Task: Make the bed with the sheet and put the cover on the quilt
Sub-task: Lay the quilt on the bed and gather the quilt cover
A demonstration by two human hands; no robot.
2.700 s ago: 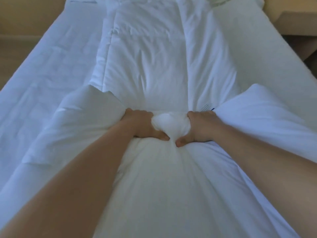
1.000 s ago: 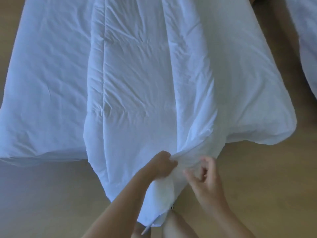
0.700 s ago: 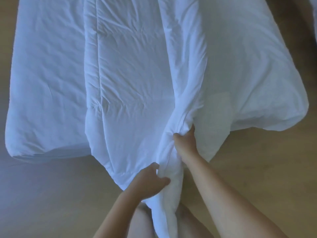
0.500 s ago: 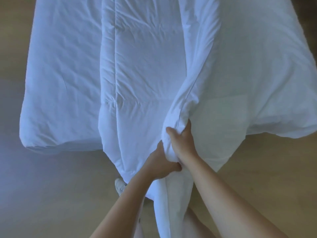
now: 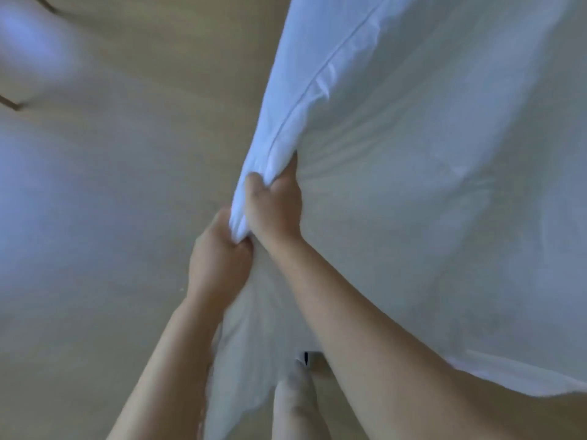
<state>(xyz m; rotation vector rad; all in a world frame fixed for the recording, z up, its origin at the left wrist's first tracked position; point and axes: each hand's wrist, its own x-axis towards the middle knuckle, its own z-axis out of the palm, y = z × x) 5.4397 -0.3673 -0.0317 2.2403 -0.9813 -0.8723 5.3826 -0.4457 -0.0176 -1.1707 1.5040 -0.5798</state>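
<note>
Both fists were tight: left hand (image 5: 219, 252) and right hand (image 5: 274, 206), touching, gripped a bunched seam of the white fabric quilt cover (image 5: 428, 185), held up over the tan floor (image 5: 111, 185). A slack grip could drop that corner, and the hanging tail could snag underfoot.

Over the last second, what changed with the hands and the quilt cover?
The right hand, loose a second ago, took hold of the quilt cover at its seamed fold, just above the left hand. Both then lifted the cover, which now hangs over the floor; the bed has left the view. The left hand's grip on the bunched fabric stayed.
</note>
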